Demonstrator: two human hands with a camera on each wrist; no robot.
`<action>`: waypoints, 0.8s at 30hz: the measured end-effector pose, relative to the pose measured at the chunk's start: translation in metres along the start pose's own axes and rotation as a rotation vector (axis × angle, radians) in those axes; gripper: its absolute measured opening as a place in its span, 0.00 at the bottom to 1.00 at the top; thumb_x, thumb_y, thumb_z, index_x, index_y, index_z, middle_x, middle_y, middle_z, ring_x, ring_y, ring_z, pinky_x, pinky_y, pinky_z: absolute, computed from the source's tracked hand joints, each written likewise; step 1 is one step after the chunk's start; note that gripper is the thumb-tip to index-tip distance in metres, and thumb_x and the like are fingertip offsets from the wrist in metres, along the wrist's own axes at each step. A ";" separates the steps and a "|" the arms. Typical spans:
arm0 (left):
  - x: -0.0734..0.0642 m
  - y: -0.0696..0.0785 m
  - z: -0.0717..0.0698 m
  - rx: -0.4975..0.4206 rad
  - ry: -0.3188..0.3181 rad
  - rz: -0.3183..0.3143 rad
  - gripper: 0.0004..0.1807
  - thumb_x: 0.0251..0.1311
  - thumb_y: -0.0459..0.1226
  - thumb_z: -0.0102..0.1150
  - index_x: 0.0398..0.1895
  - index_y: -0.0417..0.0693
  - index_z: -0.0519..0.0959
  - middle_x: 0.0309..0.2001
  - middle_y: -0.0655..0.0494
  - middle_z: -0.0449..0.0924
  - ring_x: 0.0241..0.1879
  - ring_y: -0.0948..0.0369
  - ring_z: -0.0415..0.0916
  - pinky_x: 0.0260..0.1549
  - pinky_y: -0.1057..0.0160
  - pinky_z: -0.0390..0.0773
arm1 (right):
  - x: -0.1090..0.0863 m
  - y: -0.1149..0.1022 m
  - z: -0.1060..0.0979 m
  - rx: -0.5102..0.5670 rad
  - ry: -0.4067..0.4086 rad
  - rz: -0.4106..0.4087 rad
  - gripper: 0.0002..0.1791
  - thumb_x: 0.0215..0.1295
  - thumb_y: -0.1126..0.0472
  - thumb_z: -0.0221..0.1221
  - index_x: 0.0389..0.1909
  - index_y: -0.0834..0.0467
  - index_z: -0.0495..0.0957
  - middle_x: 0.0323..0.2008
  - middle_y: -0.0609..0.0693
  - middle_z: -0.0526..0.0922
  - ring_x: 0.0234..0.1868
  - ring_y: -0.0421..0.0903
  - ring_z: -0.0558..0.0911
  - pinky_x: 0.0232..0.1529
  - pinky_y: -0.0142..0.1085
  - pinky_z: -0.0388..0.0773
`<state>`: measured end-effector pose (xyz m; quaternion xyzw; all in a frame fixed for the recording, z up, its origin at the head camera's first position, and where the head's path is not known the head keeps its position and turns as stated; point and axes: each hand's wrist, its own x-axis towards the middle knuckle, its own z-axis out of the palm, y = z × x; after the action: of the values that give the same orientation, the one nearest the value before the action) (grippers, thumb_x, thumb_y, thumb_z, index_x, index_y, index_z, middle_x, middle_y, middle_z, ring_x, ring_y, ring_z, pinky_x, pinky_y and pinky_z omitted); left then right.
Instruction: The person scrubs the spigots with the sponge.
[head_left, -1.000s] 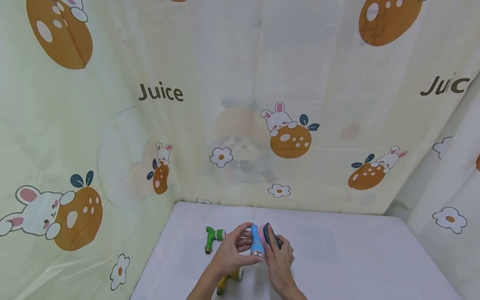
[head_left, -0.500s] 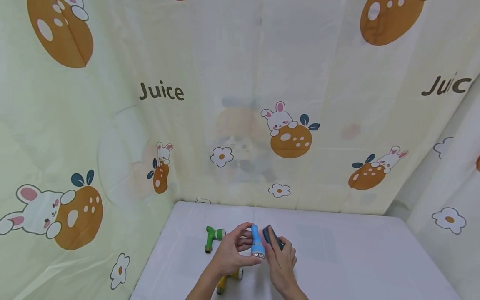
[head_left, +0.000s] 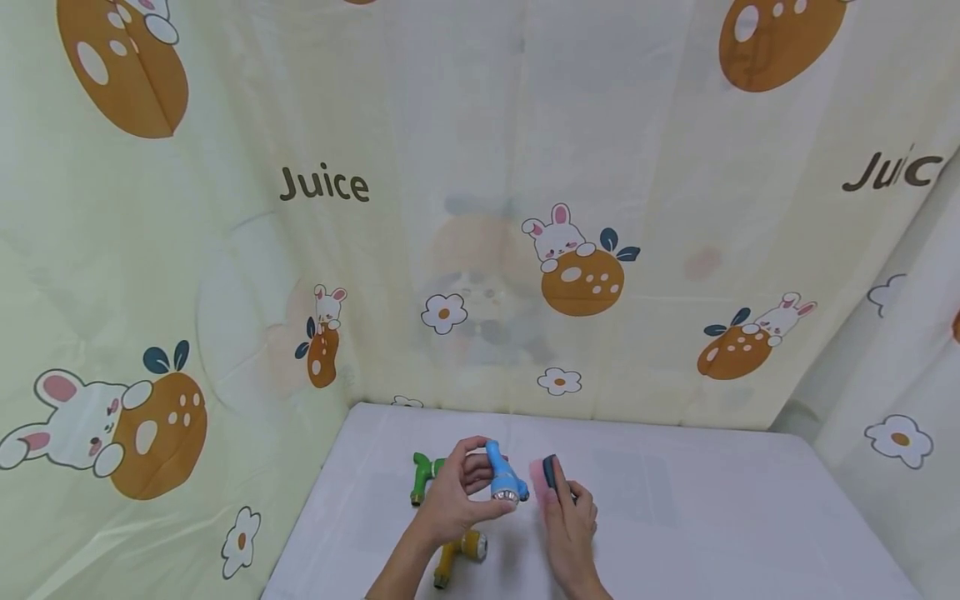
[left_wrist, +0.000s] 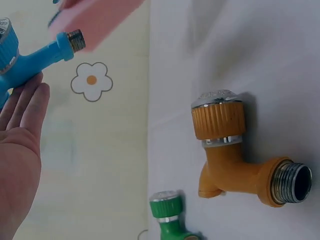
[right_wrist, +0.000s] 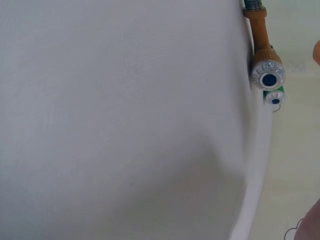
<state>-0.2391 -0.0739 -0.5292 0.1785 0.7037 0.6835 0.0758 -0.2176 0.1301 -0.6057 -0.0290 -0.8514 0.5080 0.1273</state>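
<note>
My left hand (head_left: 450,500) holds a blue tap (head_left: 506,485) above the table, thumb at its silver-capped knob and fingers at the far end. In the left wrist view, the tap's threaded metal end (left_wrist: 76,41) points toward a pink sponge (left_wrist: 95,20). My right hand (head_left: 570,533) grips this sponge by its dark teal handle (head_left: 550,472), with the pink face turned toward the tap and a narrow gap between them. The right wrist view shows little of that hand and none of the sponge.
A yellow-orange tap (head_left: 472,546) lies on the white table (head_left: 712,517) near my left forearm. Farther back lies a green tap (head_left: 422,479), partly covered by my left hand. A printed curtain (head_left: 480,250) hangs behind the table.
My left hand has turned the blue tap and shifted slightly left, bringing its side outlet into view on the right. The right hand has drawn the sponge slightly to the right, away from the tap.
</note>
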 end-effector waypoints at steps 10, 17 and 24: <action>0.001 -0.006 -0.001 0.034 0.064 0.010 0.50 0.51 0.44 0.82 0.73 0.51 0.62 0.61 0.54 0.83 0.59 0.57 0.82 0.62 0.65 0.79 | -0.017 -0.016 -0.001 0.135 -0.021 -0.192 0.28 0.87 0.56 0.34 0.83 0.40 0.54 0.68 0.51 0.65 0.63 0.40 0.66 0.65 0.36 0.66; 0.001 -0.004 -0.001 -0.006 0.053 0.019 0.49 0.48 0.44 0.84 0.72 0.52 0.63 0.58 0.52 0.84 0.57 0.56 0.84 0.59 0.65 0.81 | -0.026 -0.022 0.001 0.116 -0.032 -0.353 0.33 0.81 0.64 0.43 0.83 0.46 0.54 0.70 0.53 0.59 0.63 0.36 0.61 0.59 0.33 0.65; 0.000 -0.002 0.000 -0.001 0.032 0.045 0.48 0.50 0.42 0.83 0.72 0.48 0.64 0.57 0.50 0.84 0.56 0.55 0.84 0.58 0.63 0.82 | -0.018 -0.016 0.006 -0.046 0.002 -0.344 0.33 0.80 0.58 0.51 0.82 0.42 0.57 0.67 0.62 0.63 0.63 0.49 0.58 0.55 0.46 0.56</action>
<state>-0.2388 -0.0739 -0.5309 0.1831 0.7002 0.6883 0.0493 -0.2008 0.1141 -0.5982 0.1138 -0.8551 0.4591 0.2124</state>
